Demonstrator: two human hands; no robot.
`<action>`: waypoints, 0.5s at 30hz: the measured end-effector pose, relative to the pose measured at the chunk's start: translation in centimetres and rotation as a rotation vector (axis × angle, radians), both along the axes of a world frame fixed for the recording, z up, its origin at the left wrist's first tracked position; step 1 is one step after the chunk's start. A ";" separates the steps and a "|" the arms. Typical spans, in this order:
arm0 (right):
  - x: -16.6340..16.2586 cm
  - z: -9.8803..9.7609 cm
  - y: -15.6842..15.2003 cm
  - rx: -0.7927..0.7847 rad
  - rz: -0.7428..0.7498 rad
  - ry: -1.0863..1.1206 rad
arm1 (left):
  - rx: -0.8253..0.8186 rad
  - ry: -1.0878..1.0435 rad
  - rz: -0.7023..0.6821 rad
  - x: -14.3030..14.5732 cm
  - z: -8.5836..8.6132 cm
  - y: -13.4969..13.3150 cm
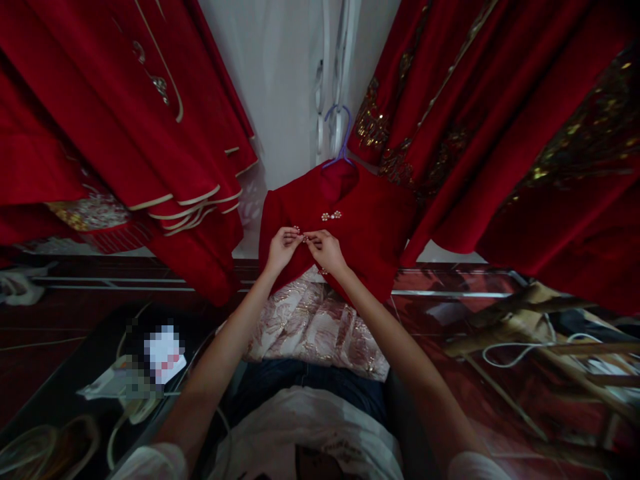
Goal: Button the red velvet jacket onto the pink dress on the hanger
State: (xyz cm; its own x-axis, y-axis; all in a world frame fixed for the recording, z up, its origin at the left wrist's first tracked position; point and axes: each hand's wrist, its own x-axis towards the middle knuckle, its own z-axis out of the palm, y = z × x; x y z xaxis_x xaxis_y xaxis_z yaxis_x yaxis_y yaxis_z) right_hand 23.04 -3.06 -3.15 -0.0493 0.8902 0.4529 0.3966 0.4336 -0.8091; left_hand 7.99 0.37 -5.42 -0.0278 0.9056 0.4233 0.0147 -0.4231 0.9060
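A short red jacket (370, 207) hangs in front of me from a purple hanger (344, 133), its lower part reaching over my lap. At the jacket's front opening, my left hand (285, 248) is closed in a pinch on one half of a beaded frog clasp. My right hand (326, 251) pinches the other half, fingertips almost meeting the left ones. Whether the halves are joined is hidden by the fingers. Above them, a beaded clasp (331, 216) spans the opening. Below, part of another clasp (323, 271) shows beside my right wrist.
Red garments with pale piping (165, 133) hang on the left, and gold-embroidered red garments (500, 147) on the right. Pink brocade fabric (310, 317) covers my lap. A dark surface with a white packet (165, 353) stands left; a wooden rack (500, 333) with a white cord stands right.
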 end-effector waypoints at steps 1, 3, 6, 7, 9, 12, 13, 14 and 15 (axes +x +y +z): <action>0.0 0.0 0.0 -0.002 -0.008 -0.009 | -0.018 -0.015 -0.005 0.1 0.0 0.0; 0.1 0.0 0.0 -0.007 -0.013 -0.020 | -0.051 -0.034 -0.009 0.2 -0.1 0.0; 0.1 0.1 0.0 -0.008 -0.012 -0.019 | -0.072 -0.041 -0.007 0.1 -0.2 -0.1; 0.1 0.1 0.0 -0.007 -0.014 -0.019 | -0.073 -0.036 -0.012 0.1 -0.2 -0.1; 0.0 0.2 0.0 -0.006 -0.022 -0.019 | -0.072 -0.014 -0.023 0.0 -0.2 -0.1; 0.1 0.5 -0.4 -0.015 -0.001 0.007 | -0.033 0.062 0.015 -0.2 -0.3 -0.2; 0.4 0.6 -0.7 -0.022 0.014 0.018 | -0.012 0.098 0.044 -0.4 -0.5 -0.3; 0.8 0.8 -1.1 -0.032 0.026 0.022 | 0.004 0.139 0.081 -0.6 -0.8 -0.5; 1.3 0.9 -1.5 -0.048 0.039 0.015 | 0.009 0.185 0.122 -1.0 -1.2 -0.9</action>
